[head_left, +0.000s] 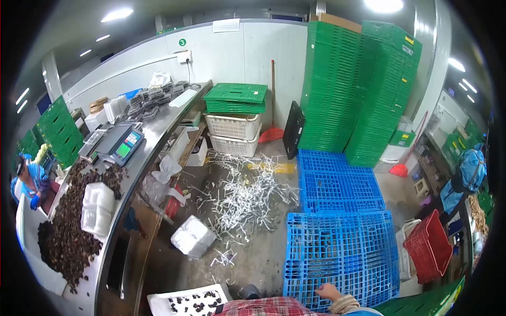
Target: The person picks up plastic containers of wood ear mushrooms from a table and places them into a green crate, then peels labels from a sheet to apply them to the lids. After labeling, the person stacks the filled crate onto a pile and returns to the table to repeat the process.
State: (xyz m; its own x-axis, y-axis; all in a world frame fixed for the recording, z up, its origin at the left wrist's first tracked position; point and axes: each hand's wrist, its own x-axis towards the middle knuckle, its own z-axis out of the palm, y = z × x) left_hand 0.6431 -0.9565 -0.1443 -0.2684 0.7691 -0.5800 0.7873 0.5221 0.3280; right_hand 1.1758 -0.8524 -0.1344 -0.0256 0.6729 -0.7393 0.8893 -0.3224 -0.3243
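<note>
My right hand is low in the view, in front of the blue plastic pallets. Its fingers look loosely curled, with nothing visible in them. A knitted cuff and a light blue sleeve are behind it. My left hand is out of view. At the bottom left, beside my red plaid clothing, is a white tray with small dark pieces in it; what supports it is hidden. A dark shoe shows just beyond the clothing.
Dark crinkled pieces, white foam trays and a scale are on the steel table. White strips and a foam block lie on the floor. Green crates stand stacked behind the pallets; a red basket is right. People work at both sides.
</note>
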